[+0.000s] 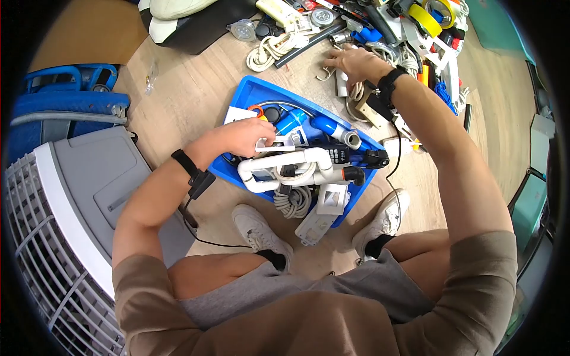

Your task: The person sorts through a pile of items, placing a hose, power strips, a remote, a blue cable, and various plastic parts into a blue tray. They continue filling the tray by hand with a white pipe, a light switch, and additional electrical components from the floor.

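My left hand (248, 137) is closed over the blue bin, its fingers on a white plastic bracket-like piece (278, 145). Just below that hand, a loop of white plastic pipe (285, 160) lies across the blue bin (242, 95). Around it in the bin are a blue-ended hose fitting (335, 130), a black keypad handset (338, 155), a coiled grey cable (291, 203) and a white switch plate (332, 199). My right hand (351, 64) reaches to the near edge of the pile, fingers apart, above a short white cylinder (341, 83) and beige cable (356, 94).
Mixed parts are heaped at the back right, with yellow tape (424, 21) on top. A bundled white cord (273, 52) lies beside a black tube (309, 46). A grey-and-white crate (101, 172) stands at the left. Thin black cables run from both wristbands.
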`<action>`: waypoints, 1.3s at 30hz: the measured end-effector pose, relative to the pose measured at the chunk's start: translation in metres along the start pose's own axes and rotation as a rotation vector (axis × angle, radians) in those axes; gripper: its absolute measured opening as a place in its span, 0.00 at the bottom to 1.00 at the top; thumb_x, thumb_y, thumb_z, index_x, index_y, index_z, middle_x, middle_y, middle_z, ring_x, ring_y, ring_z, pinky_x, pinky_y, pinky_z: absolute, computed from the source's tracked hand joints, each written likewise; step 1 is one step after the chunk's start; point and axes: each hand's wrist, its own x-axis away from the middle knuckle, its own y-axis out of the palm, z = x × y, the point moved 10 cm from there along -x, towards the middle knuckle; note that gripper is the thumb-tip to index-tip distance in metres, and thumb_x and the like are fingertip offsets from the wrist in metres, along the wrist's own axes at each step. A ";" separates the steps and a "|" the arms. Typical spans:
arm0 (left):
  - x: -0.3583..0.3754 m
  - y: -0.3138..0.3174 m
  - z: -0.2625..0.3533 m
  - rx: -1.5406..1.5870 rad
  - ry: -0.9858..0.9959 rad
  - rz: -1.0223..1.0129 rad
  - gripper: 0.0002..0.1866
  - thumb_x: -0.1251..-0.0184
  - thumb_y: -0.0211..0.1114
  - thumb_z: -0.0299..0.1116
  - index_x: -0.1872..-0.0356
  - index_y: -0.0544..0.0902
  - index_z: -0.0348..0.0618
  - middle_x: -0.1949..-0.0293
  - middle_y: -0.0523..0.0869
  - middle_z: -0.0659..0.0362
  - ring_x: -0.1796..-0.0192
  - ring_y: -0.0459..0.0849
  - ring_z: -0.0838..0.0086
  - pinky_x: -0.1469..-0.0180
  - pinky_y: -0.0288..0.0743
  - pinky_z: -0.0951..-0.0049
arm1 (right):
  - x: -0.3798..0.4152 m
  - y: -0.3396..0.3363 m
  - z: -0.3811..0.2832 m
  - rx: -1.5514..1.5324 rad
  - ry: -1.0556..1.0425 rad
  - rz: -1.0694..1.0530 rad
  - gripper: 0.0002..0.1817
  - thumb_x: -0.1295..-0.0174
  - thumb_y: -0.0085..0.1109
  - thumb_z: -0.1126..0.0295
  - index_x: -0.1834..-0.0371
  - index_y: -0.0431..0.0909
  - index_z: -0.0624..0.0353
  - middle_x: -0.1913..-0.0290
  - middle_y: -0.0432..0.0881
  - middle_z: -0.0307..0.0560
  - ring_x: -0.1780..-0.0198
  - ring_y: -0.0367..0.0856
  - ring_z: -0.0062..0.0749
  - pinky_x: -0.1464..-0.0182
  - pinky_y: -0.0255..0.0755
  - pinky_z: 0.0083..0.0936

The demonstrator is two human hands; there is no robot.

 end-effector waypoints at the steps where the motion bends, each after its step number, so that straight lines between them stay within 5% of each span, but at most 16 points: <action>1: 0.001 0.002 -0.001 0.022 -0.030 -0.008 0.18 0.51 0.72 0.20 0.55 0.84 0.41 0.54 0.89 0.53 0.34 0.81 0.54 0.34 0.76 0.59 | 0.001 -0.003 -0.001 0.058 0.006 -0.014 0.55 0.57 0.86 0.59 0.21 0.66 0.30 0.23 0.68 0.40 0.32 0.74 0.57 0.36 0.81 0.46; 4: 0.004 -0.001 0.010 0.012 0.046 0.108 0.23 0.49 0.74 0.25 0.48 0.87 0.44 0.48 0.87 0.48 0.39 0.83 0.53 0.35 0.76 0.59 | 0.003 -0.014 0.008 0.179 0.031 0.074 0.42 0.43 0.73 0.70 0.24 0.71 0.25 0.24 0.70 0.34 0.35 0.76 0.50 0.37 0.83 0.42; 5: 0.004 0.006 0.007 -0.036 0.001 0.083 0.29 0.45 0.73 0.25 0.37 0.83 0.45 0.43 0.86 0.47 0.36 0.82 0.52 0.33 0.74 0.58 | 0.003 -0.008 0.021 0.133 0.049 0.084 0.41 0.44 0.72 0.72 0.26 0.72 0.27 0.27 0.72 0.36 0.36 0.76 0.51 0.38 0.83 0.41; 9: 0.000 0.009 0.012 0.046 -0.241 -0.008 0.41 0.47 0.59 0.13 0.27 0.70 0.47 0.35 0.83 0.47 0.30 0.79 0.52 0.31 0.73 0.55 | 0.023 -0.028 0.024 0.053 0.060 0.305 0.33 0.42 0.69 0.75 0.31 0.77 0.40 0.38 0.78 0.42 0.39 0.78 0.53 0.39 0.80 0.41; 12: -0.005 0.006 0.004 0.148 -0.184 0.059 0.36 0.42 0.62 0.15 0.28 0.71 0.44 0.37 0.83 0.44 0.30 0.79 0.52 0.31 0.74 0.56 | 0.043 -0.068 -0.032 -0.201 -0.099 0.411 0.27 0.40 0.68 0.76 0.36 0.78 0.49 0.41 0.79 0.46 0.39 0.79 0.54 0.37 0.78 0.43; 16: -0.007 0.014 -0.007 0.429 -0.151 0.132 0.35 0.41 0.54 0.10 0.29 0.68 0.40 0.35 0.82 0.43 0.30 0.82 0.56 0.34 0.77 0.58 | 0.053 -0.039 -0.135 -0.800 -0.398 0.207 0.26 0.39 0.68 0.76 0.35 0.77 0.55 0.39 0.78 0.54 0.36 0.78 0.54 0.31 0.74 0.43; 19: -0.004 0.011 -0.027 0.667 -0.326 0.327 0.33 0.37 0.48 0.07 0.28 0.64 0.36 0.32 0.80 0.43 0.38 0.88 0.60 0.39 0.81 0.66 | 0.062 -0.010 -0.178 -0.802 -0.443 0.151 0.34 0.38 0.63 0.74 0.25 0.69 0.52 0.28 0.70 0.57 0.32 0.77 0.58 0.30 0.73 0.45; 25: -0.011 -0.004 -0.001 0.264 -0.258 0.314 0.36 0.38 0.54 0.19 0.24 0.66 0.44 0.31 0.78 0.44 0.28 0.77 0.53 0.27 0.68 0.58 | 0.067 0.007 -0.187 -0.573 -0.361 -0.163 0.47 0.29 0.53 0.58 0.12 0.40 0.57 0.17 0.57 0.65 0.28 0.74 0.59 0.26 0.69 0.45; 26: -0.018 -0.001 0.001 0.390 -0.259 0.200 0.42 0.44 0.51 0.16 0.21 0.66 0.44 0.26 0.73 0.48 0.23 0.72 0.61 0.27 0.69 0.61 | 0.064 0.017 -0.194 -0.550 -0.405 -0.171 0.48 0.28 0.51 0.55 0.12 0.37 0.60 0.17 0.57 0.66 0.26 0.72 0.58 0.25 0.67 0.45; 27: -0.024 0.005 0.003 0.478 -0.236 0.139 0.42 0.44 0.52 0.17 0.21 0.66 0.44 0.25 0.72 0.49 0.23 0.72 0.63 0.28 0.69 0.62 | 0.057 0.036 -0.207 -0.538 -0.433 -0.324 0.50 0.27 0.50 0.49 0.13 0.34 0.65 0.18 0.60 0.68 0.21 0.67 0.55 0.21 0.61 0.42; 28: -0.029 0.010 0.004 0.562 -0.211 0.075 0.42 0.44 0.52 0.18 0.21 0.67 0.44 0.24 0.71 0.50 0.24 0.72 0.64 0.28 0.69 0.63 | 0.080 0.018 -0.213 -0.633 -0.356 -0.586 0.49 0.28 0.48 0.55 0.13 0.34 0.64 0.19 0.61 0.67 0.19 0.63 0.52 0.19 0.57 0.41; 31: -0.043 0.012 0.026 0.555 -0.135 0.007 0.39 0.37 0.59 0.27 0.21 0.65 0.38 0.26 0.74 0.49 0.26 0.74 0.63 0.28 0.69 0.64 | 0.089 0.013 -0.221 -0.672 -0.344 -0.423 0.48 0.38 0.46 0.69 0.12 0.38 0.61 0.17 0.59 0.65 0.18 0.63 0.51 0.19 0.59 0.42; 34: -0.045 0.010 0.034 0.323 -0.152 0.083 0.45 0.28 0.68 0.53 0.19 0.60 0.39 0.26 0.73 0.42 0.24 0.72 0.50 0.24 0.66 0.58 | 0.097 -0.022 -0.194 -0.464 -0.324 -0.220 0.47 0.40 0.55 0.68 0.14 0.52 0.56 0.30 0.77 0.66 0.35 0.81 0.59 0.33 0.76 0.47; 35: -0.045 0.008 0.035 0.345 -0.154 0.105 0.46 0.28 0.69 0.54 0.19 0.59 0.39 0.25 0.72 0.41 0.23 0.71 0.50 0.23 0.65 0.57 | 0.101 -0.031 -0.178 -0.459 -0.325 -0.123 0.41 0.38 0.57 0.66 0.18 0.60 0.55 0.40 0.84 0.63 0.52 0.88 0.62 0.45 0.81 0.53; 37: -0.042 -0.002 0.045 0.269 -0.082 0.157 0.47 0.30 0.70 0.54 0.18 0.59 0.40 0.23 0.68 0.40 0.21 0.68 0.49 0.21 0.62 0.56 | 0.120 -0.045 -0.131 -0.525 -0.303 0.015 0.30 0.38 0.63 0.66 0.30 0.76 0.57 0.36 0.83 0.61 0.42 0.85 0.60 0.39 0.79 0.48; 39: -0.036 -0.004 0.047 0.148 -0.098 0.146 0.47 0.32 0.72 0.55 0.19 0.62 0.42 0.23 0.69 0.39 0.22 0.68 0.47 0.21 0.62 0.56 | 0.155 -0.056 -0.068 -0.482 -0.102 0.034 0.27 0.37 0.62 0.70 0.32 0.77 0.58 0.36 0.82 0.59 0.40 0.83 0.61 0.37 0.78 0.47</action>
